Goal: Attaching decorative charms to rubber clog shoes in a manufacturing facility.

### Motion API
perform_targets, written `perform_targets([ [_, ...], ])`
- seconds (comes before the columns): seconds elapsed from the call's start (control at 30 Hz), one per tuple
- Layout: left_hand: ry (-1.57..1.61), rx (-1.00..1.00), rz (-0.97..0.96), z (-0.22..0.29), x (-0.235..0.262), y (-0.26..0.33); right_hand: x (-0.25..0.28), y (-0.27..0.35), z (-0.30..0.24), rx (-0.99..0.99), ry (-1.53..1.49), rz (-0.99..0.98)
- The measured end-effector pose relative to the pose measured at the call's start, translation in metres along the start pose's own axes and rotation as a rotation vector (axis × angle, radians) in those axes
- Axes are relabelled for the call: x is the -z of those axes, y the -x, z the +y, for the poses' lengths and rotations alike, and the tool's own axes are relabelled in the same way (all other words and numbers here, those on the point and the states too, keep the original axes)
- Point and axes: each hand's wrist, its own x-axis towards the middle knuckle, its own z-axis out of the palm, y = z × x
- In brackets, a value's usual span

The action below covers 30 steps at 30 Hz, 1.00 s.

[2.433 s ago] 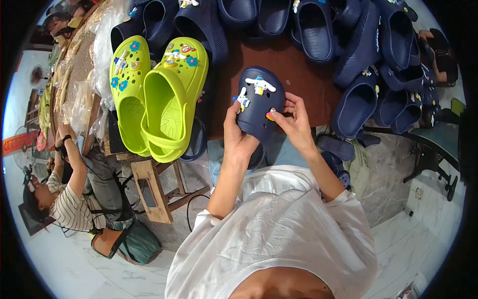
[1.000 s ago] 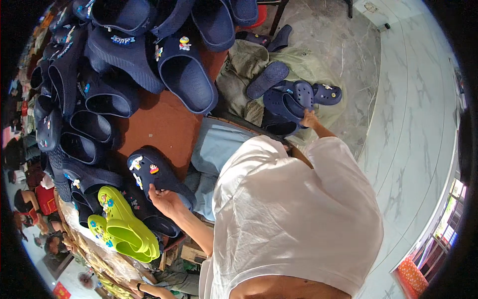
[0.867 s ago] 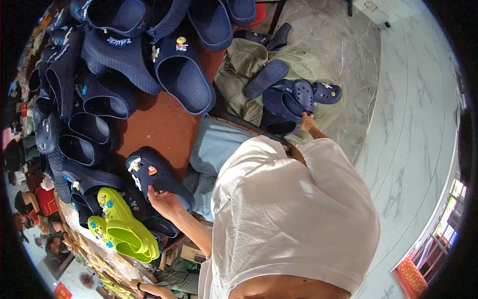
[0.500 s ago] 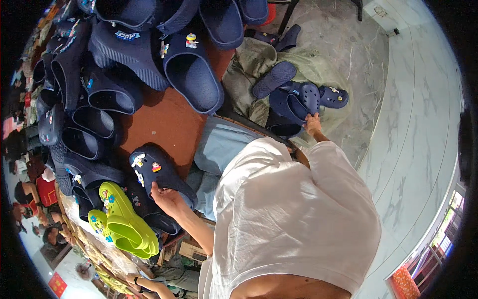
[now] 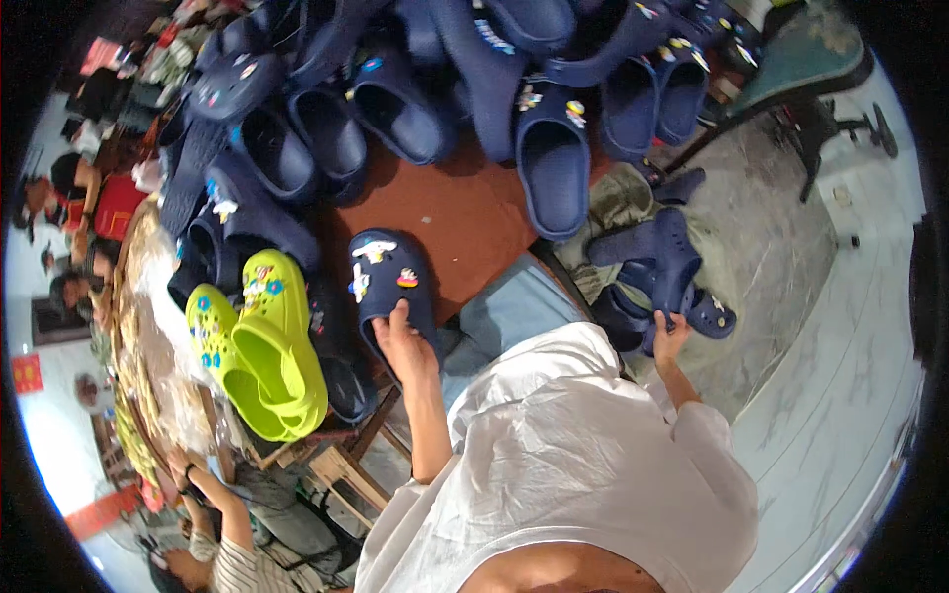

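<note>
My left hand (image 5: 403, 341) is closed on the open heel end of a navy clog (image 5: 390, 262) with white and coloured charms on its top. That clog lies at the near edge of the brown tabletop (image 5: 460, 232). Down to the right, my right hand (image 5: 672, 338) grips the near end of a plain navy clog (image 5: 675, 259), over a small heap of navy clogs on the floor. Another navy clog (image 5: 712, 314) with charms lies just right of that hand. A lime-green pair of clogs (image 5: 272, 341) with flower charms sits left of my left hand.
Many navy clogs (image 5: 400, 114) crowd the far and left parts of the table. A green-topped stool or chair (image 5: 811, 59) stands at the far right. To the left, another person's arm (image 5: 222, 499) reaches toward a table with clear plastic (image 5: 163, 326); more people are farther off.
The view has turned, shifting the scene rightward. My left hand stays on the charmed clog. My right hand keeps hold of a plain clog, which now shows more of its length.
</note>
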Motion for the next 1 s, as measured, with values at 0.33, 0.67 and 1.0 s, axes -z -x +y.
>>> perform_targets([
  [0.33,0.152,-0.069,0.002,-0.004,-0.006,0.003,0.064,0.013,-0.208,0.432,-0.4,-0.076],
  [0.67,0.269,-0.14,0.024,-0.011,0.004,0.008,0.033,0.064,-0.311,0.926,-0.226,-0.443],
  [1.0,0.268,-0.178,0.087,-0.008,0.011,0.004,-0.011,0.098,-0.352,0.921,-0.205,-0.592],
])
